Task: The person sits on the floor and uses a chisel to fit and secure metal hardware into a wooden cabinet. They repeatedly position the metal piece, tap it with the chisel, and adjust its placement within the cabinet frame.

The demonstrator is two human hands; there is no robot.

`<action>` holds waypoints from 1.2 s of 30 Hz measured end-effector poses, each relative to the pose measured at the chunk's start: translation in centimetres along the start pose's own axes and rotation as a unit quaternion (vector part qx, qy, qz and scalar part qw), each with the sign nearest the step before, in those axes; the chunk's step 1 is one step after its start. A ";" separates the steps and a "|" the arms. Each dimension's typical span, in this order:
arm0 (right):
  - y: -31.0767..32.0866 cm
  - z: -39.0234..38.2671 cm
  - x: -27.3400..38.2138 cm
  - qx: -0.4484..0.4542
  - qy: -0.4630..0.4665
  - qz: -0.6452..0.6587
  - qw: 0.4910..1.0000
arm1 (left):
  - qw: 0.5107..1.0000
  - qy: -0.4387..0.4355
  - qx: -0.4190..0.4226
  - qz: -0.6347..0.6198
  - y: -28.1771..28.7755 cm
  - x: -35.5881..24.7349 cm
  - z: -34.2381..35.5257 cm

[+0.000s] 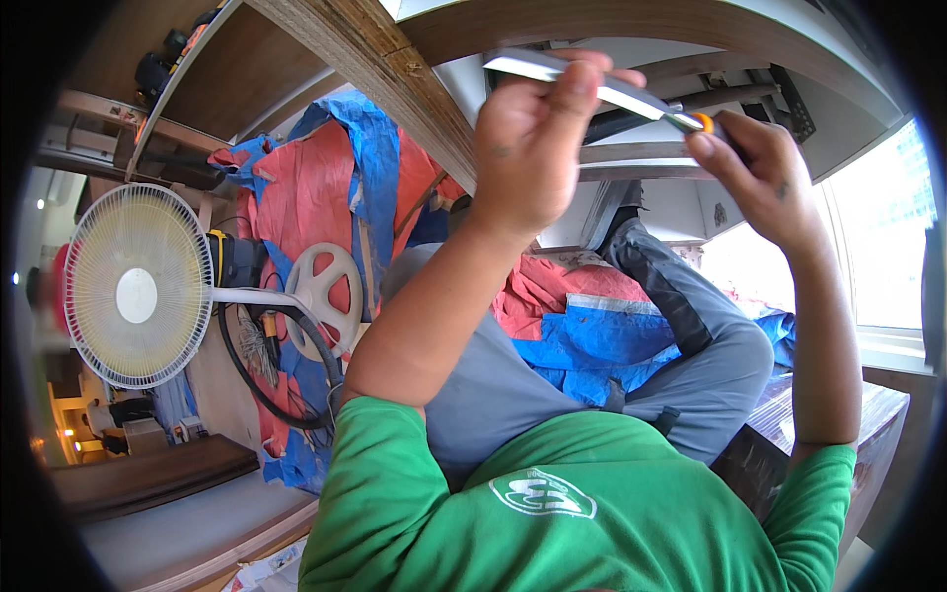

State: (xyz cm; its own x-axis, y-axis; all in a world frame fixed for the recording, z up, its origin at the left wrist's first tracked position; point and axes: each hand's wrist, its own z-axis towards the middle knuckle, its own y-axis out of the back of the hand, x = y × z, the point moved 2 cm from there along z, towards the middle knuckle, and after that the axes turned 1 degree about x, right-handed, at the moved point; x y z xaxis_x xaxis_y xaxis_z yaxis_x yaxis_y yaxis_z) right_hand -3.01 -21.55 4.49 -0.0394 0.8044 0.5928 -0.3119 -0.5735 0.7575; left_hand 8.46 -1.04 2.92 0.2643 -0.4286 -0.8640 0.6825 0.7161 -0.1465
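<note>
Above my raised lap, my left hand grips a long silver-and-dark metal strip, thumb and fingers around it, under the edge of a wooden frame. To its right my right hand is closed on a tool with an orange and black handle, which meets the right end of the strip; whether they are one piece I cannot tell. Curved boards and white panels sit just behind both hands.
A white fan stands at the left beside black cable. Red and blue tarpaulins lie around my legs. A wrapped box and bright window are at the right, a wooden beam overhead. Another person appears small in the far left background.
</note>
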 end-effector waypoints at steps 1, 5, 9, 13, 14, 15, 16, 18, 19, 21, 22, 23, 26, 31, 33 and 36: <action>-0.2 0.1 0.0 0.008 0.001 -0.016 1.000 | 1.000 -0.006 -0.004 -0.005 0.3 -0.2 -0.1; -0.1 0.0 0.3 -0.008 0.017 -0.019 1.000 | 1.000 -0.017 -0.002 -0.023 0.1 -0.2 -0.1; 0.0 0.1 0.2 -0.013 -0.006 -0.005 1.000 | 1.000 -0.021 0.006 -0.012 -0.2 0.3 0.2; -0.4 0.6 0.2 -0.004 0.012 -0.039 0.999 | 0.999 -0.016 -0.016 -0.035 0.7 -0.1 0.1; -0.4 0.7 0.4 -0.010 0.038 -0.042 0.998 | 0.999 -0.020 -0.013 -0.034 0.7 -0.2 0.2; -0.4 0.7 0.4 0.000 0.028 -0.049 0.998 | 0.999 -0.022 -0.011 -0.034 0.7 -0.2 0.2; -0.3 0.6 0.3 0.003 0.012 -0.060 0.998 | 0.999 -0.018 -0.012 -0.029 0.6 -0.1 0.1; -0.1 0.7 0.4 0.001 0.002 -0.059 0.998 | 0.999 -0.019 -0.017 -0.042 0.2 0.1 0.3; 0.0 0.7 0.4 -0.001 0.005 -0.044 0.999 | 0.999 -0.016 -0.017 -0.042 0.1 0.2 0.3; -0.1 0.7 0.3 -0.001 -0.025 -0.024 0.999 | 0.999 -0.016 -0.018 -0.021 0.1 0.2 0.2; -0.2 0.7 0.5 -0.003 0.004 -0.014 1.000 | 1.000 -0.015 -0.015 -0.009 0.1 0.2 0.2; -0.4 0.8 0.4 0.003 0.000 -0.019 1.000 | 0.999 -0.015 -0.026 -0.024 0.4 0.1 0.1; -0.6 1.0 0.4 0.005 0.003 -0.037 0.999 | 0.997 -0.025 -0.046 -0.048 0.6 -0.2 0.1; -0.3 0.6 0.6 0.003 0.003 -0.024 1.000 | 0.997 -0.009 -0.034 -0.064 -0.1 0.0 0.2; -0.2 0.5 0.6 -0.004 -0.016 0.000 1.000 | 0.998 -0.024 -0.020 -0.049 -0.2 0.1 0.3; -0.4 0.8 0.6 0.015 -0.018 -0.026 0.999 | 0.999 -0.006 -0.010 -0.031 0.8 -0.1 0.2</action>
State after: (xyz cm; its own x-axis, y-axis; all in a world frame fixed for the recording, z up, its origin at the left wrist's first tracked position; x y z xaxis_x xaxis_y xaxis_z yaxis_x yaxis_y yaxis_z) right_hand -2.17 -20.92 4.77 0.0097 0.8275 0.5614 -0.2846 -0.5360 0.7948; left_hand 9.06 -0.53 2.99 0.2309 -0.4794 -0.8467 0.6837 0.6991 -0.2093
